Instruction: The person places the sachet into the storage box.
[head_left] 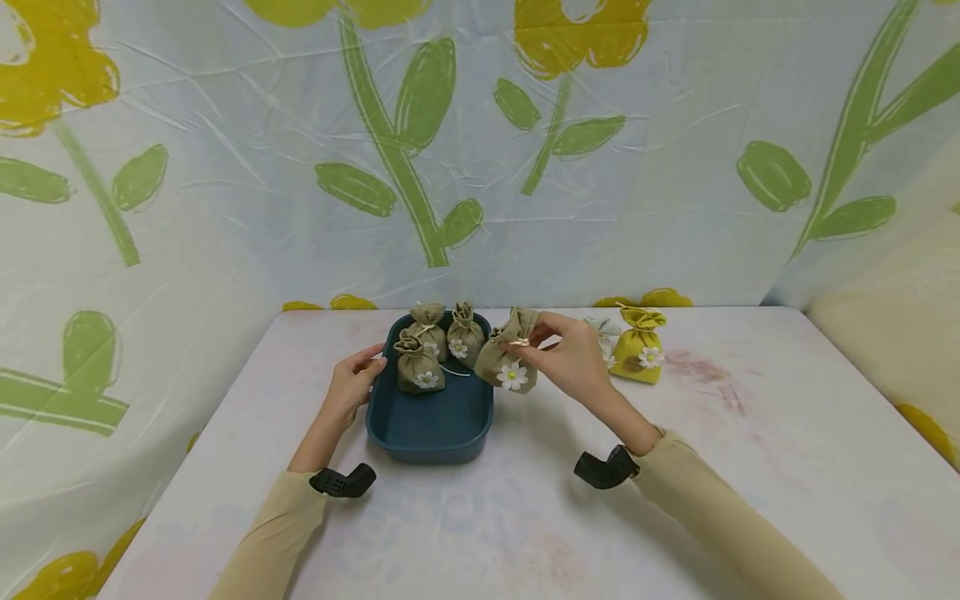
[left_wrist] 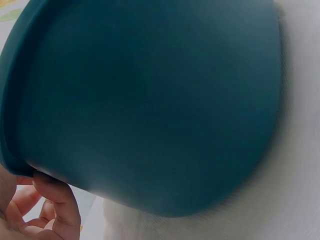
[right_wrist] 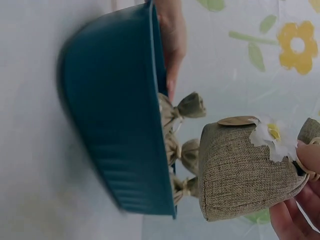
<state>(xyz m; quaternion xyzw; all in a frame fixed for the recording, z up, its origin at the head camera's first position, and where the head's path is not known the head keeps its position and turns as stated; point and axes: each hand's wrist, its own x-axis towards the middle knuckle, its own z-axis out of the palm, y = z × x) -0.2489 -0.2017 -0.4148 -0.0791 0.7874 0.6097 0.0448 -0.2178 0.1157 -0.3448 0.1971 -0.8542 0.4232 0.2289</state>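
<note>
A dark teal plastic bin (head_left: 429, 422) stands on the table, and three drawstring pouches of brown burlap sit toward its far end. One pouch (head_left: 421, 372) is nearest me, another (head_left: 429, 327) is behind it, and a third (head_left: 467, 340) is to the right, by the wall. My left hand (head_left: 352, 387) grips the bin's left rim, thumb on top. Pinched at its tied neck by my right hand (head_left: 572, 353), a fourth burlap pouch (right_wrist: 245, 175) hangs over the right rim. It bears a white flower (head_left: 513, 376) with a yellow centre.
Right of the bin, a yellow pouch (head_left: 637, 343) with a white flower stands on the table (head_left: 720, 467). A white pouch (head_left: 604, 335) beside it is partly hidden behind my right hand. A flower-printed cloth (head_left: 675, 167) hangs behind the table.
</note>
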